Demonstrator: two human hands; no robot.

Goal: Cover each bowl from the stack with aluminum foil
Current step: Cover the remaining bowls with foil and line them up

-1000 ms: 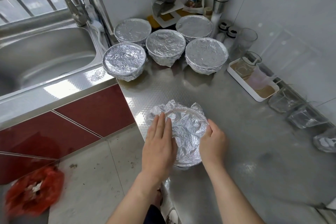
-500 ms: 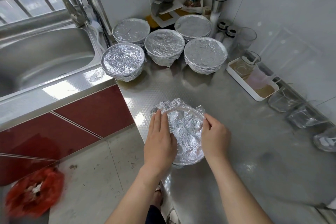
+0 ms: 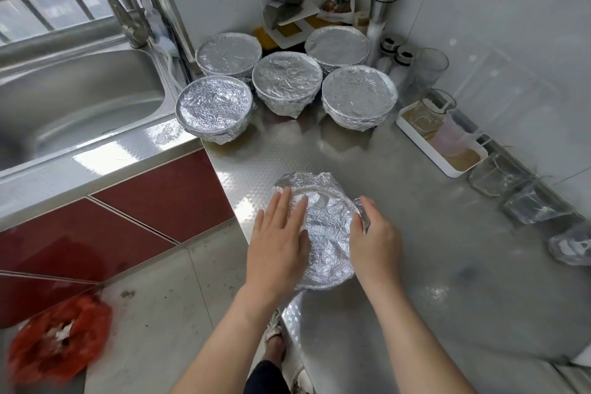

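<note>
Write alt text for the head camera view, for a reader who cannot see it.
Two bare hands press foil over a bowl at the near edge of a steel counter: the left hand lies flat on top, the right hand cups the rim. Five foil-covered bowls stand behind, beside a sink.

One head-worn camera looks steeply down, close over the counter [image 3: 447, 265].

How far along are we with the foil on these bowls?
Five foil-covered bowls sit finished by the sink. A sixth bowl is in hand: the left hand presses its foil flat, the right hand crimps the edge. No bare bowls show.
</note>
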